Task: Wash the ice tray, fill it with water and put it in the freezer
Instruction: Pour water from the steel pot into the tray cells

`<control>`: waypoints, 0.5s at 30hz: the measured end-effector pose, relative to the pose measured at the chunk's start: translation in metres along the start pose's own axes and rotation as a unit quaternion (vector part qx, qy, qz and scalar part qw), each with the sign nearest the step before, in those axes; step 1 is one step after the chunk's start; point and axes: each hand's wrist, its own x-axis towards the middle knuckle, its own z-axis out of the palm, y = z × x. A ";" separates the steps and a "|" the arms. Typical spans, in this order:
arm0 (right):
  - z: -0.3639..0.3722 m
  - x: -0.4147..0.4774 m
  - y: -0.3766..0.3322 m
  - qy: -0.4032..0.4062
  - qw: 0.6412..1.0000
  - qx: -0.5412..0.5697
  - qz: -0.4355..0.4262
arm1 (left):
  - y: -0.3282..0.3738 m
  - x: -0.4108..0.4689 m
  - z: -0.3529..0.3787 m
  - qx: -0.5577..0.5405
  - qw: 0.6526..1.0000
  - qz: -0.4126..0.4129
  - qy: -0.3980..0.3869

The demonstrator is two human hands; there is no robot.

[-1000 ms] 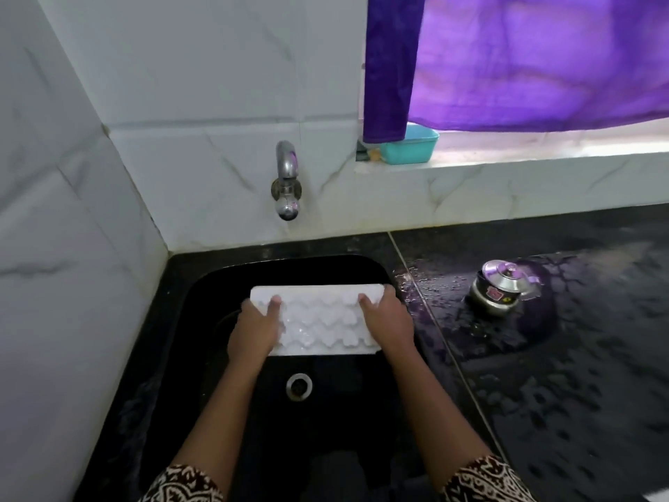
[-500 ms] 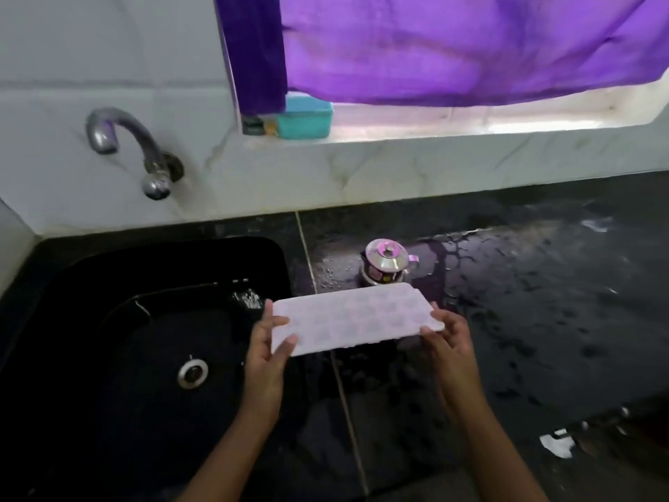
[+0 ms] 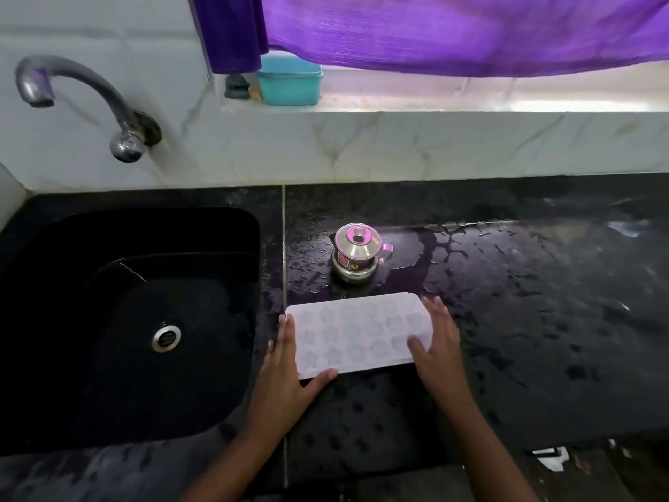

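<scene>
The left hand (image 3: 286, 371) had its fingers (image 3: 287, 331) laid straight and close together along the left short edge of the ice tray (image 3: 356, 335), with the thumb stretched out under the tray's near corner, so the hand cupped that end rather than closed round it. The right hand (image 3: 436, 342) met the other short edge the same way: its fingers ran up along the right end, held together, and the thumb lay on top of the tray near the front right corner, pinching the rim lightly. Whether the tray rested on the surface or was held just above it could not be told. The white tray sat level, cavities up, over the wet black tabletop (image 3: 525, 320), just right of the seam that parted it from the black sink (image 3: 144, 320); its left end came close to the sink's rim. Just behind the tray's far long edge stood a small steel lidded pot (image 3: 356, 253), near but apart from it. To the right the tabletop ran open and bare, streaked with water. Behind it rose a marble wall and sill, where a teal box (image 3: 289, 83) sat under a purple curtain (image 3: 434, 30). The tap (image 3: 90, 99) curved out from the wall above the sink, well left of the tray.
</scene>
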 end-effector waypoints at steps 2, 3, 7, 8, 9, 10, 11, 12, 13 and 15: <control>0.003 0.023 -0.015 0.001 0.999 0.033 -0.022 | -0.001 0.002 0.001 0.021 1.000 0.003 0.008; 0.005 0.038 -0.024 0.001 0.998 0.053 -0.020 | 0.000 0.002 0.001 0.031 0.999 0.004 0.012; 0.017 0.095 -0.052 0.008 0.991 0.128 0.037 | 0.007 0.001 -0.001 0.044 0.999 -0.004 0.014; 0.021 0.107 -0.056 0.008 0.990 0.132 0.049 | 0.008 0.000 -0.001 0.047 0.999 -0.008 0.014; 0.023 0.117 -0.060 0.001 0.991 0.122 0.058 | 0.008 0.000 -0.001 0.056 0.998 -0.014 0.016; 0.025 0.126 -0.062 -0.014 0.993 0.099 0.068 | 0.008 0.000 0.000 0.071 0.997 -0.021 0.020; 0.026 0.131 -0.063 -0.032 0.993 0.078 0.081 | 0.008 0.001 0.000 0.090 0.995 -0.029 0.024; 0.026 0.135 -0.062 -0.047 0.992 0.068 0.096 | 0.008 0.001 0.001 0.106 0.993 -0.038 0.025; 0.027 0.138 -0.061 -0.057 0.990 0.080 0.102 | 0.008 0.001 0.000 0.117 0.992 -0.047 0.023; 0.028 0.139 -0.055 -0.066 0.977 0.179 0.099 | 0.010 0.002 0.000 0.121 0.991 -0.056 0.015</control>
